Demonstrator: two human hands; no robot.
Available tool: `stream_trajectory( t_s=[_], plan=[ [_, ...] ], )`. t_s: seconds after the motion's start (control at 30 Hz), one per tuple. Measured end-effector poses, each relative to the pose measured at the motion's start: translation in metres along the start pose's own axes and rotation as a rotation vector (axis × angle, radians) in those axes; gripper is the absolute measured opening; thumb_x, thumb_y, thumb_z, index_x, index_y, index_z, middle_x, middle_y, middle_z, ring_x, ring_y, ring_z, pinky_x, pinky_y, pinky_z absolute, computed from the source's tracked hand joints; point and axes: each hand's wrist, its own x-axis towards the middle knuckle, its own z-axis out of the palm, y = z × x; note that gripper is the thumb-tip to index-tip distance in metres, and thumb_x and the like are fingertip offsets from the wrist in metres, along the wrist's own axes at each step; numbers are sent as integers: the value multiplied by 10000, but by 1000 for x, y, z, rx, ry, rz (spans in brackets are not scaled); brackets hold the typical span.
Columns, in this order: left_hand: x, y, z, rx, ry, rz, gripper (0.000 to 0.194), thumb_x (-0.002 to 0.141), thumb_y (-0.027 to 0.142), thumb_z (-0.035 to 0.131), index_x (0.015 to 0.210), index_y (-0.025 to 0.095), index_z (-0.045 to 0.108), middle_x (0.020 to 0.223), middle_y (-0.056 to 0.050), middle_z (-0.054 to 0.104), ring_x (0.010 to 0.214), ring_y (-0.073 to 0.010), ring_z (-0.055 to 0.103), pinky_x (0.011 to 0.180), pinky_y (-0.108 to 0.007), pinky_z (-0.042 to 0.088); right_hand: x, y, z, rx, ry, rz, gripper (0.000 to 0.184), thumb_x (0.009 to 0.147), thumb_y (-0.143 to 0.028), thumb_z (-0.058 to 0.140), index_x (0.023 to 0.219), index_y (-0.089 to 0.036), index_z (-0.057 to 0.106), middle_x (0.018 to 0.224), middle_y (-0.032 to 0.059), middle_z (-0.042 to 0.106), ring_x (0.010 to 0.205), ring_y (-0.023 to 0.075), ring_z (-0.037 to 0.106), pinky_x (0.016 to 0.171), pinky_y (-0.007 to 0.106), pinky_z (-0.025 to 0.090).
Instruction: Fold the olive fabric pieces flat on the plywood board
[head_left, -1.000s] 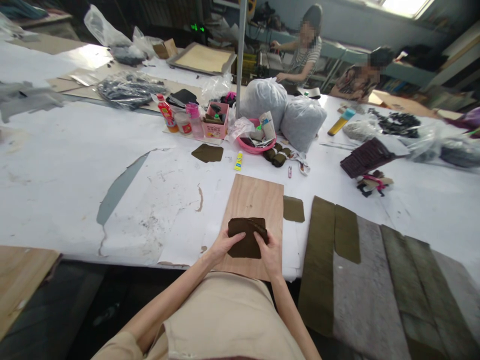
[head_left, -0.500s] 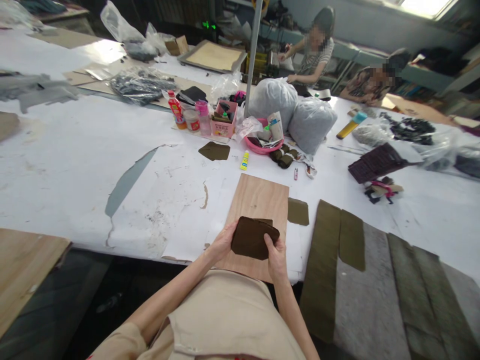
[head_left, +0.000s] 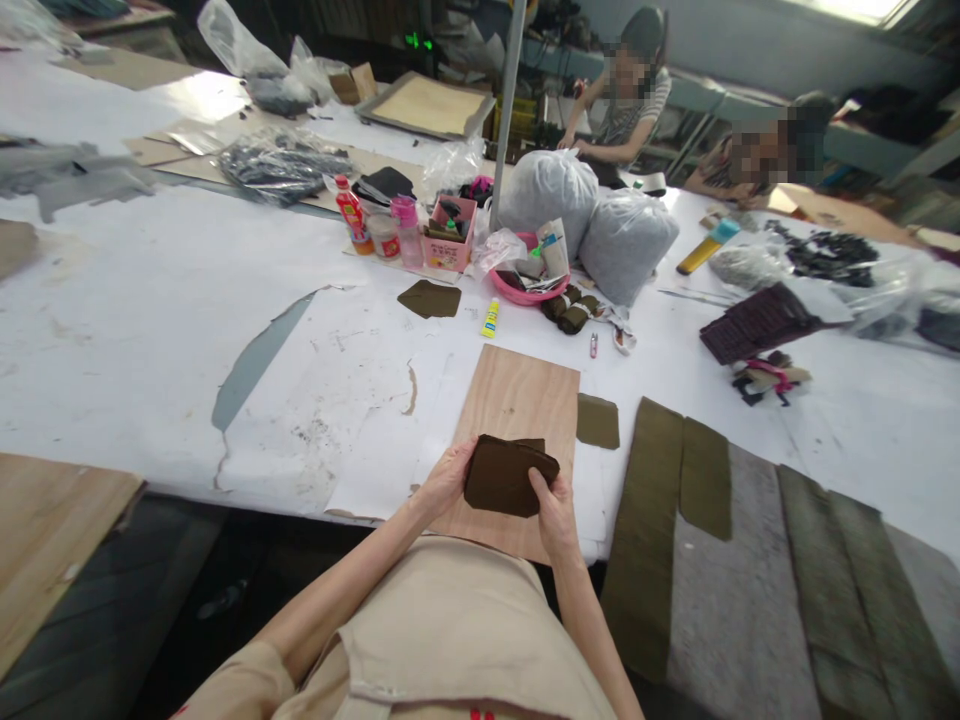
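Note:
A dark olive-brown folded fabric piece (head_left: 507,474) is lifted slightly over a plywood board (head_left: 519,400) at the near edge of the white table. My left hand (head_left: 448,478) grips the piece's left edge, fingers curled around it. My right hand (head_left: 554,509) pinches its lower right corner, thumb on top. A second layer of the same fabric shows at the top right edge of the piece.
Olive fabric strips (head_left: 645,520) lie on grey felt at right, a small olive patch (head_left: 598,421) beside the board, another (head_left: 430,298) farther back. A yellow glue tube (head_left: 490,318), pink bowl (head_left: 528,288), bottles (head_left: 350,216) and stuffed bags (head_left: 552,190) crowd the middle. Two people sit behind.
Both hands lifted the fabric piece off the board between one second ago and half a second ago, tilting it toward me. Since then they have held still.

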Motion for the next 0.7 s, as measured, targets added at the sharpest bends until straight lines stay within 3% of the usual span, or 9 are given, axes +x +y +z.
stream_trajectory(
  t_s=[0.5, 0.7],
  plan=[
    [5, -1, -3, -8, 59, 17, 391, 777, 454, 625, 928, 103, 708, 848, -66, 737, 863, -215, 662, 740, -258, 473, 3, 3, -9, -10, -82, 44, 307, 742, -404, 671, 980, -211, 689, 1006, 40, 704, 946, 231, 629, 877, 388, 489],
    [3, -3, -1, 15, 42, -26, 411, 771, 488, 624, 930, 118, 707, 875, -69, 737, 860, -220, 664, 724, -263, 479, 3, 1, -5, 39, -20, 70, 340, 739, -417, 667, 1002, -201, 676, 1024, 48, 702, 958, 244, 630, 874, 411, 501]
  ],
)
